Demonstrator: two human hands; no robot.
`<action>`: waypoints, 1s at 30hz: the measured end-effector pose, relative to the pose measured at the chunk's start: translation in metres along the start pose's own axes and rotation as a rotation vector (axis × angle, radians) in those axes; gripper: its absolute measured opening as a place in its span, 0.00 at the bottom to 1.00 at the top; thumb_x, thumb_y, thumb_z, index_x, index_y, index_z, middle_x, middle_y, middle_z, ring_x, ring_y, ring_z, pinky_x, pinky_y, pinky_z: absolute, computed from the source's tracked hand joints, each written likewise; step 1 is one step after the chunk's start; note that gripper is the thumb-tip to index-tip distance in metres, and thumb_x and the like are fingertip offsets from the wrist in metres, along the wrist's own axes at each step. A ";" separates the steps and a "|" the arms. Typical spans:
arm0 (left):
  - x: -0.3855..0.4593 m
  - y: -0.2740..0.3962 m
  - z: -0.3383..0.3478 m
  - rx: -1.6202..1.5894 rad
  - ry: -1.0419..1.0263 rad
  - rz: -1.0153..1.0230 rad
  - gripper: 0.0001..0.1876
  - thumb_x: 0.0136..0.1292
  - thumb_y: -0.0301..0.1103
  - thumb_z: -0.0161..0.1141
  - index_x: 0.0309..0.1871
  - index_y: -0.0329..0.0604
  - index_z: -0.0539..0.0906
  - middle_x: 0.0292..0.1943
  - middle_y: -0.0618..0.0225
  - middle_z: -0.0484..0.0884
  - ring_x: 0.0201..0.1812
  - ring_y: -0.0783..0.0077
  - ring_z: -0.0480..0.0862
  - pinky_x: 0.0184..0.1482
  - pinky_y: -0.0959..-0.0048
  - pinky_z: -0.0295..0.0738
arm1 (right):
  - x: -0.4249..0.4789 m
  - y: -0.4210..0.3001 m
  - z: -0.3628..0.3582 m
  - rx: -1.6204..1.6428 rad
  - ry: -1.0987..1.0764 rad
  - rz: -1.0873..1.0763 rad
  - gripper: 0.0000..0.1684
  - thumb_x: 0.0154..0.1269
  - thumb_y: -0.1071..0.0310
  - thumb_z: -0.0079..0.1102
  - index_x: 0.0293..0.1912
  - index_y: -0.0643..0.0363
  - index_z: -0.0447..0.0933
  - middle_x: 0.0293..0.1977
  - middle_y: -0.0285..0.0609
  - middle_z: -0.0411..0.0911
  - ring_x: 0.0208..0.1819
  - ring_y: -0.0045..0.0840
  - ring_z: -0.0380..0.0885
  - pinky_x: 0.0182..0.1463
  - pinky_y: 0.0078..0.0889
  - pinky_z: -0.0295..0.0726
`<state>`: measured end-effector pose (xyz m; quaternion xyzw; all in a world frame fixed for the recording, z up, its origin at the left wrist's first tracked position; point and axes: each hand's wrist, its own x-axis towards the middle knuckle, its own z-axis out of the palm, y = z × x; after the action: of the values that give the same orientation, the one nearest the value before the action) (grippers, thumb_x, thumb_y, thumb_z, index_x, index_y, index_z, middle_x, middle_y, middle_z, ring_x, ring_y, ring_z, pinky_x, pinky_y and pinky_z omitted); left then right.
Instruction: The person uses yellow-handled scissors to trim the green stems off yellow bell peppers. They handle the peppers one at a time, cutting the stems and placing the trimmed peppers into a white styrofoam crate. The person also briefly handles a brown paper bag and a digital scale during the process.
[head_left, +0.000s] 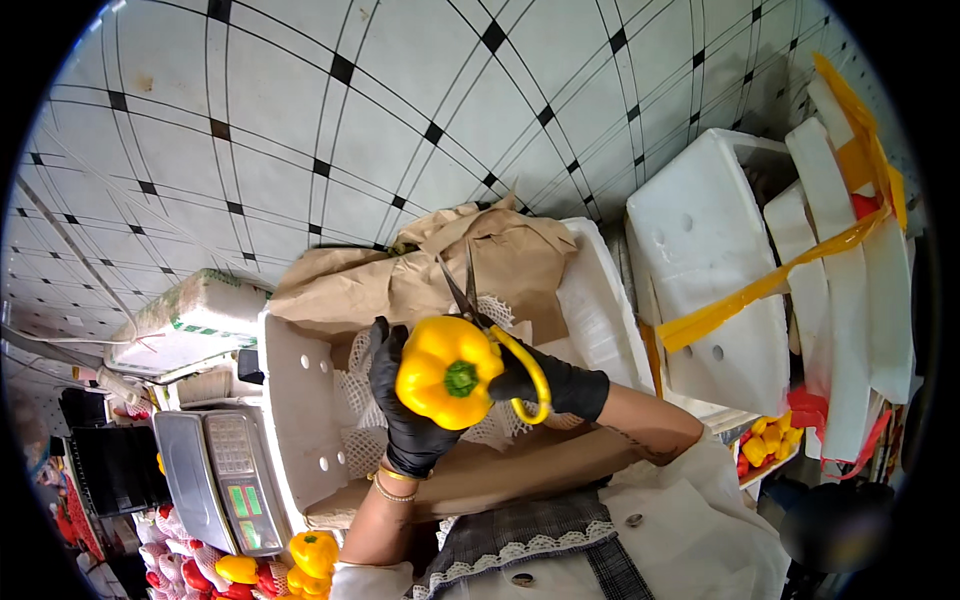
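Note:
A yellow bell pepper (429, 371) with a short green stem faces up, cradled in my black-gloved left hand (409, 427). My right hand (559, 381), also in a black glove, grips yellow-handled scissors (534, 367) against the pepper's right side. The scissor blades point away from me, slightly parted. Both hands are over a white foam box (296, 390) lined with brown paper (495, 259). Inside the box lie white foam net sleeves (364, 446), partly hidden by my hands and the pepper.
To the left stands a digital scale (191, 465), with yellow peppers (313, 553) and net-wrapped red peppers nearby. White foam boxes (705, 255) with yellow tape (757, 289) rise on the right. A tiled wall (390, 90) closes off the far side.

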<state>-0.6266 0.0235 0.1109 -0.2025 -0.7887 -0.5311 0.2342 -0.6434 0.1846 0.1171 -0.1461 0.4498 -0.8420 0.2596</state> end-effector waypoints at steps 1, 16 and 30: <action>0.007 0.005 -0.007 0.253 -0.088 0.155 0.55 0.35 0.47 0.75 0.64 0.39 0.51 0.64 0.51 0.53 0.63 0.58 0.60 0.63 0.62 0.56 | 0.000 -0.006 0.004 -0.087 -0.019 0.017 0.42 0.51 0.64 0.67 0.61 0.61 0.53 0.52 0.38 0.65 0.52 0.21 0.65 0.54 0.23 0.67; -0.008 -0.028 -0.014 -0.918 -0.107 -0.745 0.22 0.66 0.37 0.43 0.59 0.34 0.65 0.55 0.59 0.71 0.55 0.68 0.70 0.60 0.71 0.61 | 0.011 0.015 -0.004 -1.242 0.031 -0.386 0.57 0.35 0.60 0.76 0.62 0.64 0.51 0.55 0.52 0.62 0.57 0.38 0.64 0.61 0.35 0.62; -0.026 -0.061 -0.012 -0.374 -0.228 -0.233 0.20 0.50 0.31 0.55 0.48 0.35 0.73 0.45 0.53 0.75 0.47 0.54 0.74 0.54 0.67 0.66 | 0.008 0.007 0.011 -1.319 -0.084 -0.299 0.52 0.34 0.59 0.77 0.57 0.63 0.59 0.51 0.51 0.66 0.53 0.39 0.67 0.56 0.38 0.66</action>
<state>-0.6386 -0.0116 0.0544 -0.2088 -0.7160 -0.6650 0.0392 -0.6423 0.1694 0.1179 -0.3670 0.8341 -0.4117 0.0142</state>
